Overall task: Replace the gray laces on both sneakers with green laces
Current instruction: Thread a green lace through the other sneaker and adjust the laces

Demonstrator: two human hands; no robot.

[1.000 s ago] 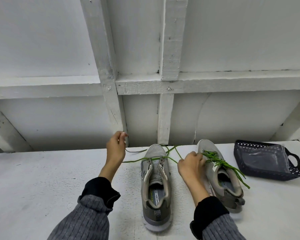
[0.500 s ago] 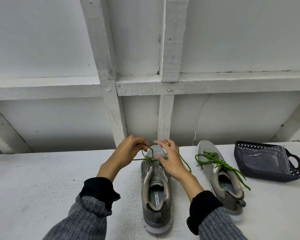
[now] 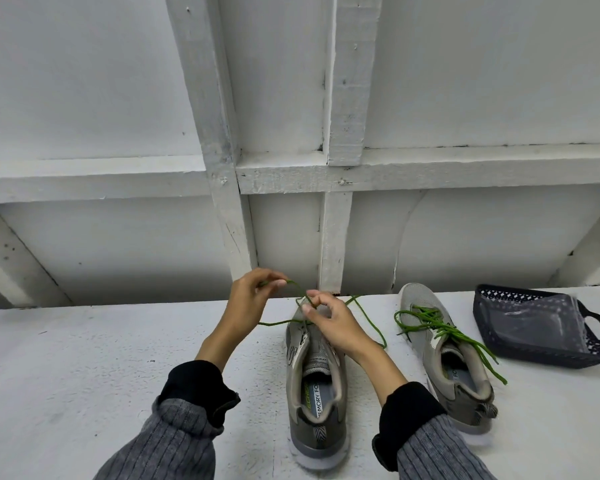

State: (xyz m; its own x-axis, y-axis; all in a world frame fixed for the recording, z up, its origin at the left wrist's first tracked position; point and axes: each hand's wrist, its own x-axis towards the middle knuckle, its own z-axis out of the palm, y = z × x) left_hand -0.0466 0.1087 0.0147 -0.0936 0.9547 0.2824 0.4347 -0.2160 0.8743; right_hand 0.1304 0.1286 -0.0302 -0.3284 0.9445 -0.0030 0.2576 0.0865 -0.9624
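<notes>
Lacing is what I judge the step to be, low on the near sneaker, which stands heel toward me on the white table at the middle of the head view. My left hand pinches one end of the green lace between thumb and fingertip, raised just above the toe; my right hand curls over the front eyelets and pinches the lace there. To do this well I should feed the tip cleanly through the next eyelet, draw both ends to equal length and keep the lace flat and untwisted. The far sneaker to my right already wears its green lace, loose ends trailing over the collar, and the dark basket sits beyond it. Against half a second ago, my left hand has lifted higher and drawn away from the toe, pulling a strand up with it, while my right has closed from spread fingers into a pinch.
</notes>
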